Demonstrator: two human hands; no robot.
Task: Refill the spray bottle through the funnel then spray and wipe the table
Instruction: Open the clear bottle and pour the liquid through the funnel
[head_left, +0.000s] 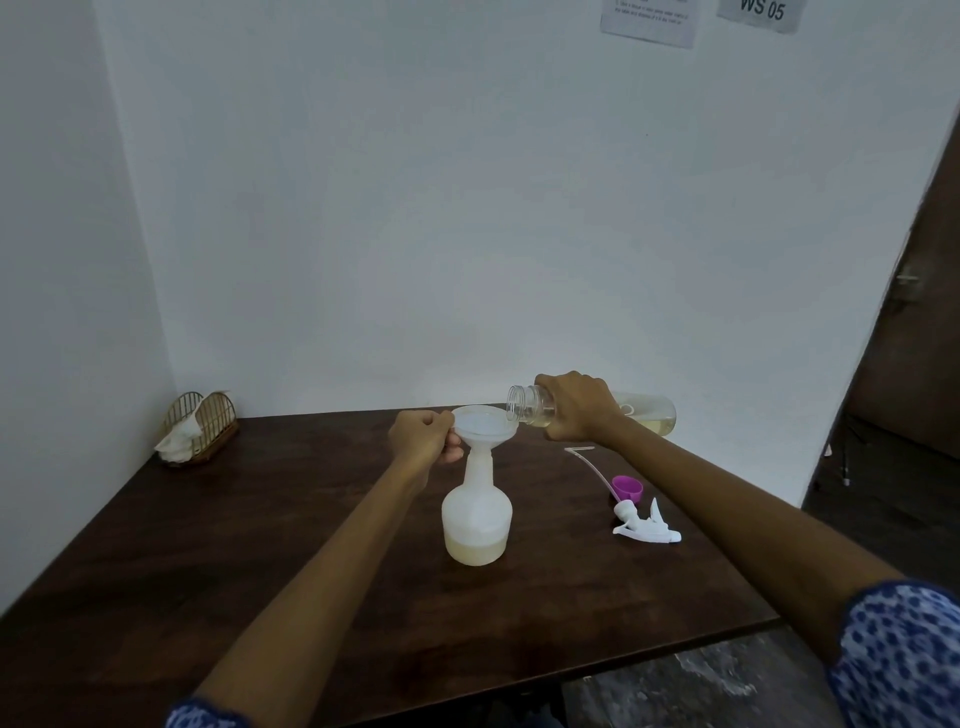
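Refill bottle (647, 413): I see it lying almost level in the air, long axis left to right, open threaded mouth pointing left at the funnel (484, 423).
Right hand (576, 408): closed around the refill bottle just behind its neck.
Left hand (423, 436): pinching the funnel's left rim.
Spray bottle (477, 514): upright mid-table, funnel seated in its neck; translucent white, pale yellowish liquid filling the bottom part.
Trigger head (644, 525): on its side right of the spray bottle, dip tube running back and left; purple cap (626, 487) just beside it.
Table (260, 519): dark wood; I have open surface left of and in front of the bottle; the right edge is close to the trigger head.
Napkin holder (200, 426): far left corner, well apart.
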